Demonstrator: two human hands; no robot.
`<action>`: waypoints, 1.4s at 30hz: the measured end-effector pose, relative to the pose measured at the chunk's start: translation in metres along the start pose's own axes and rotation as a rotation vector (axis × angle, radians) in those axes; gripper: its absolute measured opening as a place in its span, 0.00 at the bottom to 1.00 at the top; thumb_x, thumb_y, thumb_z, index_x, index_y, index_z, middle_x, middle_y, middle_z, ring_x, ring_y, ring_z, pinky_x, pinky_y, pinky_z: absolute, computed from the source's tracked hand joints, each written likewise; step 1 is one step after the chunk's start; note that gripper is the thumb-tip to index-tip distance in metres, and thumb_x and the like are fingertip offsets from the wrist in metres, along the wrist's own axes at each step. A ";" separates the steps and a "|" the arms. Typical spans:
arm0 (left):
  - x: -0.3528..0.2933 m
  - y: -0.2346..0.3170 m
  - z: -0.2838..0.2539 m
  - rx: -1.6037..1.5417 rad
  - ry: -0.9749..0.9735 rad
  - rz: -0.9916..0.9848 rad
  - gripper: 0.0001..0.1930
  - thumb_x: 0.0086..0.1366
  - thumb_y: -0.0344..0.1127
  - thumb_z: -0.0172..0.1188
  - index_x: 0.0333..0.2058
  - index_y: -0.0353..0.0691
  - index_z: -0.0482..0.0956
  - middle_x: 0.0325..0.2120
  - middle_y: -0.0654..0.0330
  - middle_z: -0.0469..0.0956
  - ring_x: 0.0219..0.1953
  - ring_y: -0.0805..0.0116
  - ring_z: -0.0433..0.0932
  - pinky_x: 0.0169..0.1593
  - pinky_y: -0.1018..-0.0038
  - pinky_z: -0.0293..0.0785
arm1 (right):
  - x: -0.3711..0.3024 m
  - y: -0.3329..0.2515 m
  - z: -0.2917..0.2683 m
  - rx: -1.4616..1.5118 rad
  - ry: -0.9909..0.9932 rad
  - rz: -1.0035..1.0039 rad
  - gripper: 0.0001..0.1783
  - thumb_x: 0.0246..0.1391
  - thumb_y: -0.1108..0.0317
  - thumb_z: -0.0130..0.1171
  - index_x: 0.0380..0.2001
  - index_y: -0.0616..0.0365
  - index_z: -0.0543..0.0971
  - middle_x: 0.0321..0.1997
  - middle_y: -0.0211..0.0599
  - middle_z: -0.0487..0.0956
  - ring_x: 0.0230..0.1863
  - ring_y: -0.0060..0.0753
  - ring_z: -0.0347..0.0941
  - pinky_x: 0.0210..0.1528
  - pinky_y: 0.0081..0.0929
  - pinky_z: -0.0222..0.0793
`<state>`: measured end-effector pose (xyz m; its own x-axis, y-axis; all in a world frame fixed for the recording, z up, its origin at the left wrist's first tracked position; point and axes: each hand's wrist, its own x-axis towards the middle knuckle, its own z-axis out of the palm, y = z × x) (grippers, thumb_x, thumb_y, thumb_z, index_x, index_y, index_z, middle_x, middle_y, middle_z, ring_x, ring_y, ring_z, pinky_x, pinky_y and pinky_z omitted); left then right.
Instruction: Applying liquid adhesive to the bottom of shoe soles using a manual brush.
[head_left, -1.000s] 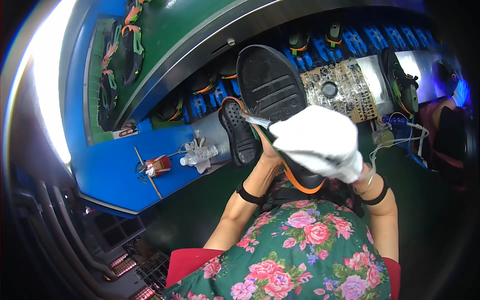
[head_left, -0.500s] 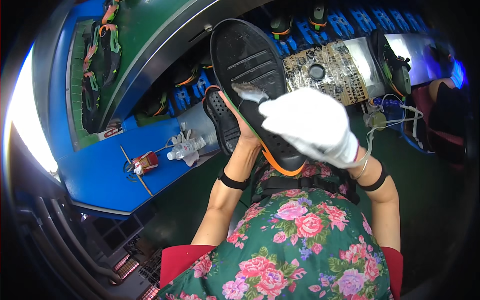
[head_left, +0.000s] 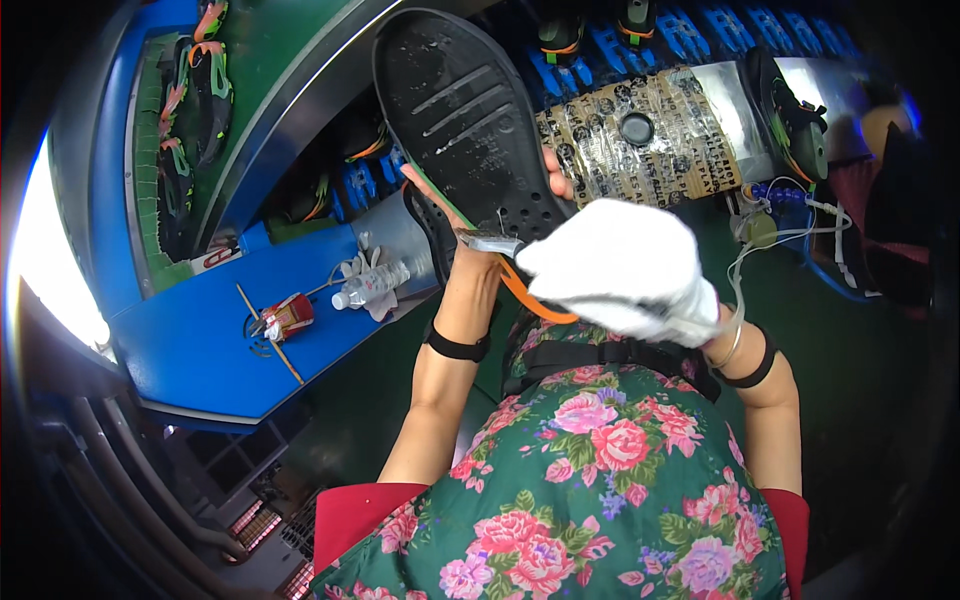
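Since 0.5 s ago the shoe sits higher and nearer the camera, sole up, above the blue bench. The left hand is mostly hidden beneath it, bare fingers clamped on its edges. The right hand, in a white glove, presses a small metal tool against the heel; its fingers appear closed, though the glove blurs them.

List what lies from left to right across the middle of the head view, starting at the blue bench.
Small red tool → clear plastic bottle → left hand holding the black shoe sole → white-gloved right hand → tangle of white cord.
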<state>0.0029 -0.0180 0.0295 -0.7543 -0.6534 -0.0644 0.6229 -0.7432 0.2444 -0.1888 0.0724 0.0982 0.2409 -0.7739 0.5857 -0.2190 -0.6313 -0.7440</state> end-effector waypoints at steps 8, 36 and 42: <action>0.014 0.016 -0.009 0.076 -0.139 0.042 0.70 0.39 0.95 0.52 0.57 0.25 0.73 0.46 0.43 0.80 0.49 0.46 0.78 0.54 0.54 0.78 | -0.009 0.001 0.011 -0.080 0.038 -0.010 0.17 0.52 0.74 0.70 0.48 0.52 0.87 0.45 0.35 0.88 0.44 0.41 0.85 0.44 0.32 0.81; 0.033 0.037 0.009 0.314 -0.193 0.268 0.80 0.27 1.01 0.37 0.63 0.30 0.67 0.39 0.36 0.80 0.38 0.47 0.83 0.44 0.55 0.83 | -0.017 -0.002 0.006 0.089 0.140 0.219 0.08 0.46 0.76 0.74 0.33 0.58 0.89 0.39 0.43 0.89 0.39 0.40 0.86 0.42 0.32 0.79; 0.038 0.040 0.004 0.238 -0.305 0.155 0.81 0.25 1.00 0.46 0.63 0.27 0.67 0.45 0.34 0.79 0.43 0.43 0.84 0.47 0.50 0.84 | -0.020 0.003 0.003 0.139 0.150 0.222 0.12 0.43 0.76 0.74 0.36 0.56 0.90 0.39 0.43 0.89 0.38 0.40 0.86 0.41 0.32 0.79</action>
<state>-0.0021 -0.0719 0.0402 -0.7042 -0.6558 0.2720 0.6959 -0.5616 0.4477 -0.1915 0.0860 0.0839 0.0572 -0.8975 0.4374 -0.1165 -0.4411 -0.8899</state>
